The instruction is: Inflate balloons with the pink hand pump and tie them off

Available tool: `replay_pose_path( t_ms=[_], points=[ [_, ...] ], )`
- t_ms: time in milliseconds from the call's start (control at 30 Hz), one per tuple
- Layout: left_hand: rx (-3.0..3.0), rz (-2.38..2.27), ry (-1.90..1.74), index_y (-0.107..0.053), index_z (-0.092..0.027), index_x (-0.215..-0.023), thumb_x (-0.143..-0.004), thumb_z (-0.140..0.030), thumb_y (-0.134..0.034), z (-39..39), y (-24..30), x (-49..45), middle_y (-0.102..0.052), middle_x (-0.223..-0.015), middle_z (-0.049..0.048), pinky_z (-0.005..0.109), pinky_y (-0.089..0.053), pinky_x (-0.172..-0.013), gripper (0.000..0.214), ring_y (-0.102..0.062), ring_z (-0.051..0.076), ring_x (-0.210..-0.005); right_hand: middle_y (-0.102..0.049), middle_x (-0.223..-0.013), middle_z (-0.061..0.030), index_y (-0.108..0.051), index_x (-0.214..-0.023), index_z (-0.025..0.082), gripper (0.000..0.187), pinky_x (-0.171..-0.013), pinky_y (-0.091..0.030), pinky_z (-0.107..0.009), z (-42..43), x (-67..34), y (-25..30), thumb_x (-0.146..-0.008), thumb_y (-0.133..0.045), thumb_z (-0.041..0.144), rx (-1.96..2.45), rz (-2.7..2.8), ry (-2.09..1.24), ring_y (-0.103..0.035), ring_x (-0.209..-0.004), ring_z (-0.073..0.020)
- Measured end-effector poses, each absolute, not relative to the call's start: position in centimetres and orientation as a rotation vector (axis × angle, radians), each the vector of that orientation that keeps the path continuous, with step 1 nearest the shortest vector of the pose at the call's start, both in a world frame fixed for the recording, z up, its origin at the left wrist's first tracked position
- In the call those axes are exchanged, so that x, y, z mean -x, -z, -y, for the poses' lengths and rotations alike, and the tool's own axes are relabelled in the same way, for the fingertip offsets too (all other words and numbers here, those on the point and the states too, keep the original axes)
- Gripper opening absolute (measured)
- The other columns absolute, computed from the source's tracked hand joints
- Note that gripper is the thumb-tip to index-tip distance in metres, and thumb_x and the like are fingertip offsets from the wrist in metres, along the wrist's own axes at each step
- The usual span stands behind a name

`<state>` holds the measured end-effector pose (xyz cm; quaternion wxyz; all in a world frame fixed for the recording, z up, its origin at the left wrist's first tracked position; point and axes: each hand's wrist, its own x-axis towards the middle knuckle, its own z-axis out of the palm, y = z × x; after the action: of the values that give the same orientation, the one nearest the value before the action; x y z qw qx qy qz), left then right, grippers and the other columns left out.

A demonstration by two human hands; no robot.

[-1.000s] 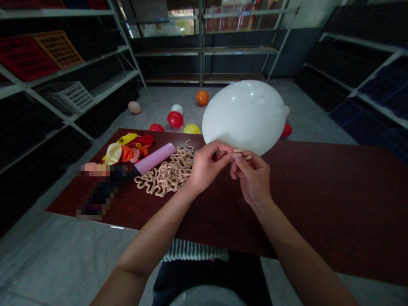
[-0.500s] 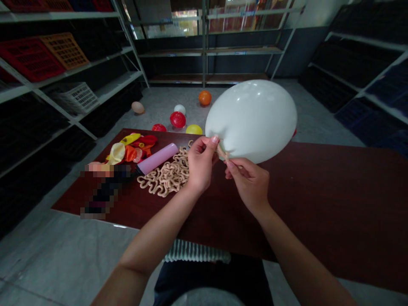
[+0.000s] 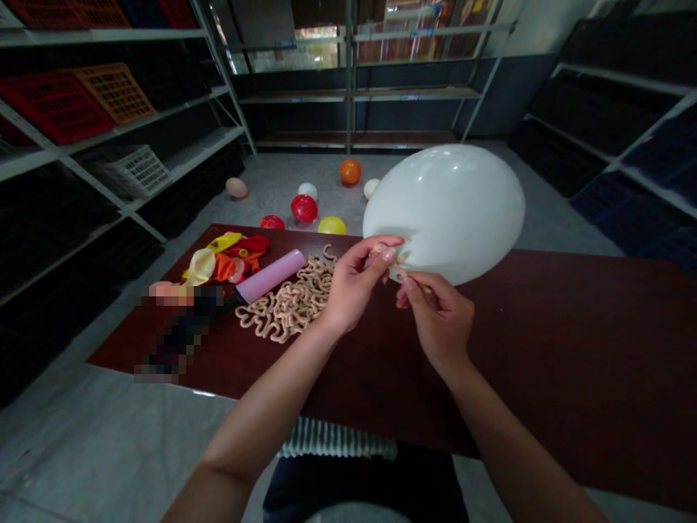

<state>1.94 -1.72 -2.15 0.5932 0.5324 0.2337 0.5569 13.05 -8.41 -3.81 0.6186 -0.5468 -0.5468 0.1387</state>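
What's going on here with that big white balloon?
A person is pinching a small tan strip between the left hand and the right hand, right by the near end of the big white balloon, which is blown up. On the table, to the left, lie a pile of tan squiggles, a pink tube and some limp balloons. Smaller round balloons are on the floor.

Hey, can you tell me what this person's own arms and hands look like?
The left forearm and right forearm are bare, no sleeves in view. The left hand and right hand are ungloved. No watch, bracelet, ring or marking is visible.
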Motion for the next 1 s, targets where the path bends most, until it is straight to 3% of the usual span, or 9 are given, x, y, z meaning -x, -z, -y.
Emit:
replay_pose_path(
  t_ms=[200, 533, 767, 900, 1000],
  points=[
    [-1.002, -0.514, -1.325, -0.07, -0.017, -0.079, -0.087, -0.047, -0.064, 1.7, 2.3, -1.9, -0.052, -0.061, -0.0006, 0.02, -0.037, -0.048, 0.031, -0.045, 0.008, -0.052, -0.066, -0.065, 0.0033, -0.067, -0.08, 0.024, 0.011, -0.058, -0.051, -0.027, 8.3, -13.2, 4.1, -0.086, -0.061, 0.031, 1.318, 1.363, -0.293, -0.062, -0.057, -0.0124],
    [-0.581, -0.489, -1.317, -0.064, -0.015, -0.075, -0.09, -0.029, -0.062, 1.1, 1.8, -1.3, -0.042, -0.058, -0.0039, 0.013, -0.033, -0.046, 0.021, -0.04, 0.005, -0.049, -0.068, -0.062, 0.0029, -0.065, -0.077, 0.024, 0.014, -0.057, -0.048, -0.023, 7.9, -13.5, 3.8, -0.087, -0.059, 0.031, 1.374, 1.525, -0.228, -0.065, -0.057, -0.0128],
    [-0.796, -0.446, -1.39, -0.066, -0.015, -0.074, -0.087, -0.04, -0.066, 1.4, 2.3, -1.4, -0.029, -0.053, -0.0055, 0.016, -0.029, -0.045, 0.028, -0.031, 0.006, -0.045, -0.068, -0.068, 0.0027, -0.066, -0.082, 0.023, 0.016, -0.064, -0.05, -0.024, 7.8, -14.0, 4.7, -0.089, -0.056, 0.033, 1.368, 1.498, -0.231, -0.066, -0.061, -0.0122],
    [-1.236, -0.539, -1.515, -0.07, -0.017, -0.083, -0.095, -0.039, -0.055, 2.5, 1.6, -1.7, -0.048, -0.062, 0.0001, 0.023, -0.039, -0.057, 0.028, -0.045, 0.011, -0.058, -0.072, -0.088, 0.0006, -0.065, -0.102, 0.031, 0.018, -0.069, -0.056, -0.032, 7.6, -14.4, 5.6, -0.087, -0.056, 0.033, 1.346, 1.377, -0.315, -0.069, -0.073, -0.0179],
    [-1.562, -0.649, -1.592, -0.07, -0.019, -0.088, -0.098, -0.032, -0.051, 2.3, 0.2, -2.2, -0.057, -0.076, 0.0033, 0.027, -0.043, -0.071, 0.026, -0.053, 0.014, -0.072, -0.07, -0.103, 0.0036, -0.055, -0.118, 0.046, 0.034, -0.069, -0.058, -0.036, 7.4, -14.2, 6.2, -0.086, -0.055, 0.034, 1.293, 1.288, -0.423, -0.069, -0.082, -0.0211]
  ],
)
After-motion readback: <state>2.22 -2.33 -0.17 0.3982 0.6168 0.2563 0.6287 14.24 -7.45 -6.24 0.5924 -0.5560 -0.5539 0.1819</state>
